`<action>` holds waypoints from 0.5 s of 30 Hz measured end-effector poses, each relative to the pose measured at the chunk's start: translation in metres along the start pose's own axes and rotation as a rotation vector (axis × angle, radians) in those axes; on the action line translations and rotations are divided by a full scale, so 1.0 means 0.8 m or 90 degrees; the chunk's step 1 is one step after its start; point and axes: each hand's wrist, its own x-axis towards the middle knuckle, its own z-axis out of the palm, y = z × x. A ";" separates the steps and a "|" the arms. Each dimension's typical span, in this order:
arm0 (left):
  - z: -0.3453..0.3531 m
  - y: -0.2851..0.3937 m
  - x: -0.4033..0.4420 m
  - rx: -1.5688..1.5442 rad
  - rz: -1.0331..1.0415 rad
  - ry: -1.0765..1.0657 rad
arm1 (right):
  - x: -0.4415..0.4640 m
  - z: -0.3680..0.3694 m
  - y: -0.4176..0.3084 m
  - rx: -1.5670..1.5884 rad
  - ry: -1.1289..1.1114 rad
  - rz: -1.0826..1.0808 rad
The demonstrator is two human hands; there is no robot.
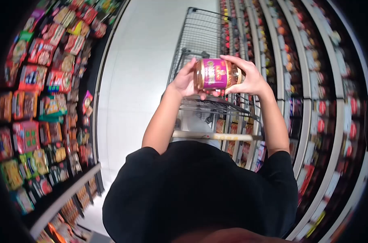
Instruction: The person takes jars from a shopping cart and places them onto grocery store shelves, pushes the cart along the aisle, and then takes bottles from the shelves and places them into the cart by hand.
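Purple-labelled clear jar (218, 74) is held sideways at upper centre of the frame, over a dark wire shopping cart (202, 26). The left hand (184, 82) cups its left end, the right hand (252, 78) grips the other, apparently so its label (213, 73) faces upward.

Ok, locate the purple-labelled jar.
The jar is just right of upper centre in head view, held between left hand and right hand, above the shopping cart.

Honestly can't make out any text, the purple jar label (215, 74) and shelf packets (33, 77) are too blurry.
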 end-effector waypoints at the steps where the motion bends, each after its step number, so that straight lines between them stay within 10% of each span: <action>1: 0.023 -0.005 0.002 -0.002 0.001 -0.091 | -0.015 -0.006 -0.030 -0.042 0.004 -0.016; 7: 0.144 -0.065 0.021 0.072 -0.067 -0.188 | -0.145 -0.001 -0.122 0.050 0.137 -0.030; 9: 0.170 -0.099 0.030 0.128 -0.079 -0.257 | -0.192 0.026 -0.137 0.354 0.251 0.020; 15: 0.267 -0.203 0.033 0.246 -0.178 -0.101 | -0.289 0.097 -0.190 0.458 0.628 -0.004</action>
